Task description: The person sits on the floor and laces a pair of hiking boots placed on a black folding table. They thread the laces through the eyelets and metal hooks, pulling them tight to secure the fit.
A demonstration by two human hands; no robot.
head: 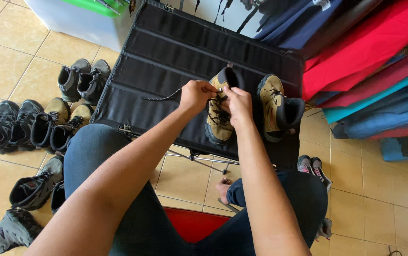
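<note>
Tan boot (219,124) mid-table (166,57); both hands' fingers (208,89) pinching laces (163,98); second boot (277,109) near right edge.

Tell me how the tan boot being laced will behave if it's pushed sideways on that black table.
The tan boot stands upright on a fabric-like black table, so it may tip. Its lace hangs loose and will likely trail floppily.

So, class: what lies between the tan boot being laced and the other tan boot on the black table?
In the head view, only bare black table separates the laced boot from the other boot.
</note>
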